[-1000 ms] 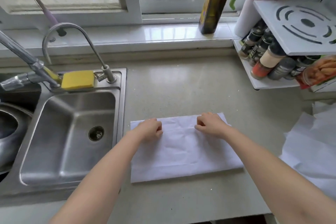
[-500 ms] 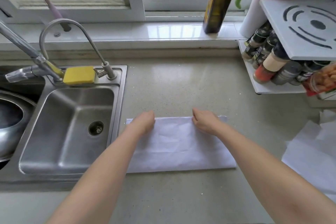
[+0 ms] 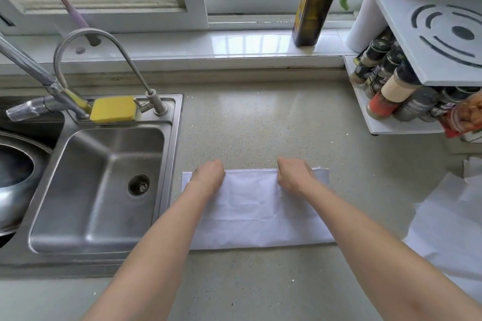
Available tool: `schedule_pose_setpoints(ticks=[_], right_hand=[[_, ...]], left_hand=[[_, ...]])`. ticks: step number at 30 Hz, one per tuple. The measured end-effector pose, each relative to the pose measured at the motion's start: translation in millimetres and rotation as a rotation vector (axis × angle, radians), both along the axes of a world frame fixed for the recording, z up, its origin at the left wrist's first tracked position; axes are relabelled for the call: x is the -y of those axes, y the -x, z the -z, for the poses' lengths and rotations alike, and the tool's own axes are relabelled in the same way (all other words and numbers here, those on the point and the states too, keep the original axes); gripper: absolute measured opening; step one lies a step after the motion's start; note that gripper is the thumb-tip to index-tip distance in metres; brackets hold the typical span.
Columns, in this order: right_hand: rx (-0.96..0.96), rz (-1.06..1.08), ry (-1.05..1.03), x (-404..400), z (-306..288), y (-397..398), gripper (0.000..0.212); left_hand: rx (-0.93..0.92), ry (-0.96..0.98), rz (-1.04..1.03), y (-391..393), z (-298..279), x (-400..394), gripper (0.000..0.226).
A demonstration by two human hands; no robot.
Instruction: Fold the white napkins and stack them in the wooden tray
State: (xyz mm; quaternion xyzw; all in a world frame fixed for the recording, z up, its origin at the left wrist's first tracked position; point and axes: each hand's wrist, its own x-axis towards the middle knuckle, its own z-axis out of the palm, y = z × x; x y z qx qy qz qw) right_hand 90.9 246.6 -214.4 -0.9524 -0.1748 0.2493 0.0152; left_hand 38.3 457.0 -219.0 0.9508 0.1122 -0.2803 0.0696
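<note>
Both hands, left hand (image 3: 208, 176) and right hand (image 3: 293, 177), curled and pinched the napkin (image 3: 257, 212) far edge; best kept edges aligned, then creased flat.

Two hands (image 3: 208, 177) (image 3: 294, 177), one folded napkin (image 3: 255, 211), one sponge (image 3: 113, 109)

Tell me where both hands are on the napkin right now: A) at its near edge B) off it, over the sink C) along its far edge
C: the left hand and right hand both sit along the far edge of the napkin.
</note>
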Motion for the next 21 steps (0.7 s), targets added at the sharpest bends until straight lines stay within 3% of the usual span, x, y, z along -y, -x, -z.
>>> schedule_pose_setpoints(ticks=[5,21], right_hand=[[0.007,0.030,0.003,0.1,1.9,-0.4,0.024],[0.001,0.086,-0.017,-2.1,-3.1,1.1,0.022]], left_hand=[[-0.001,0.006,0.005,-1.2,1.5,-1.0,0.026],[0.000,0.050,-0.006,-2.4,1.2,-4.4,0.024]])
